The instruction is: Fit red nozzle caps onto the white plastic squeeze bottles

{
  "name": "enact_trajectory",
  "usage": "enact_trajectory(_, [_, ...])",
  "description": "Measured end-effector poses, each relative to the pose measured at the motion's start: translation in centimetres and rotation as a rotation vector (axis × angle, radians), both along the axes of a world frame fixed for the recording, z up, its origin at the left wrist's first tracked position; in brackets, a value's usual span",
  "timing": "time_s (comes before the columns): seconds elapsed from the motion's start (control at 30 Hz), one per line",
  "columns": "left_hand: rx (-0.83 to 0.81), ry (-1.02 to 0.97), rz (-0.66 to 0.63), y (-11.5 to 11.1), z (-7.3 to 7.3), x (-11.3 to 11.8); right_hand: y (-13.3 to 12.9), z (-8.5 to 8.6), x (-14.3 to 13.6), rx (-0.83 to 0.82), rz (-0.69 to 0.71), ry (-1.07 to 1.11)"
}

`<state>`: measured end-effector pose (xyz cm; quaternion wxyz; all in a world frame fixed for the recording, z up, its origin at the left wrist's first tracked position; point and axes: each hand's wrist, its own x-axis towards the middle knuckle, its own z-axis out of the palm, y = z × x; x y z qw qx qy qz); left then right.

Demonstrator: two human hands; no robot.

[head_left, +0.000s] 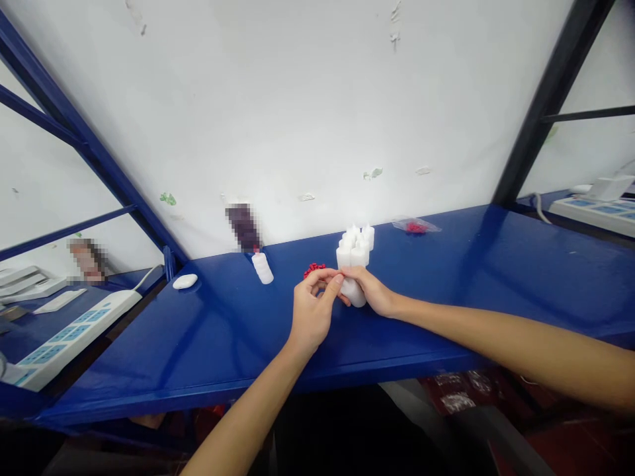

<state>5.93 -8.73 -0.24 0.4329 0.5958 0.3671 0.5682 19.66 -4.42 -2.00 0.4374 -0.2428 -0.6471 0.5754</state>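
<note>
A small white plastic bottle (354, 293) lies tilted between my two hands, its body below my right fingers. My right hand (374, 292) is closed round the upper part of this bottle. My left hand (312, 309) pinches at the bottle's top end, thumb against forefinger; the fingers hide what is between them. Just behind my left hand is a small pile of red caps (314, 269). Several more white bottles (357, 246) stand close together beyond my hands. Farther left, a white bottle with a red tip (262, 268) stands apart, leaning slightly in view.
A clear bag with red caps (415, 227) lies near the wall at right. On the left of the blue table (218, 350) is a rounded white object (185, 281). White power strips (74, 334) lie beyond both side frames. A blurred-out dark item (243, 227) is against the wall.
</note>
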Motion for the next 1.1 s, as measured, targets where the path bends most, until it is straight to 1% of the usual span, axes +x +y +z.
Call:
enact_trajectory(0.17, [-0.033, 0.020, -0.013, -0.1, -0.1, -0.1, -0.3, 0.6, 0.1, 0.038, -0.010, -0.052])
enact_trajectory(0.27, [-0.005, 0.073, 0.002, -0.1, -0.3, -0.1, -0.5, 1.0, 0.2, 0.064, -0.019, -0.077])
enact_trajectory(0.5, [0.122, 0.350, 0.118, -0.1, -0.6, -0.4, -0.5, 0.9, 0.4, 0.056, 0.011, -0.076])
enact_trajectory(0.63, [0.182, 0.477, 0.127, -0.1, -0.1, -0.8, -0.9, 1.1, 0.3, 0.061, 0.065, -0.070])
enact_trajectory(0.73, [0.142, 0.440, 0.062, 0.6, 0.8, -2.4, -1.1, 1.2, 0.3, 0.049, 0.044, -0.092])
enact_trajectory(0.8, [0.045, 0.395, -0.024, 1.6, 1.5, -4.6, -1.0, 1.2, 0.2, 0.078, -0.032, -0.104])
enact_trajectory(0.83, [-0.009, 0.430, -0.042, 2.2, 1.8, -5.8, -0.9, 1.1, 0.2, 0.098, -0.071, -0.114])
enact_trajectory(0.9, [-0.042, 0.624, 0.004, 3.4, 1.9, -8.5, -0.8, 1.1, 0.2, 0.139, -0.133, -0.146])
enact_trajectory(0.97, [0.032, 0.900, 0.146, 4.5, 1.5, -10.7, -0.9, 1.1, 0.2, 0.198, -0.194, -0.211])
enact_trajectory(1.03, [0.112, 1.132, 0.275, 5.3, 0.8, -12.0, -1.2, 1.2, 0.4, 0.289, -0.283, -0.279])
enact_trajectory(1.1, [0.147, 1.293, 0.389, 5.7, 0.2, -12.4, -1.5, 1.3, 0.6, 0.385, -0.327, -0.306])
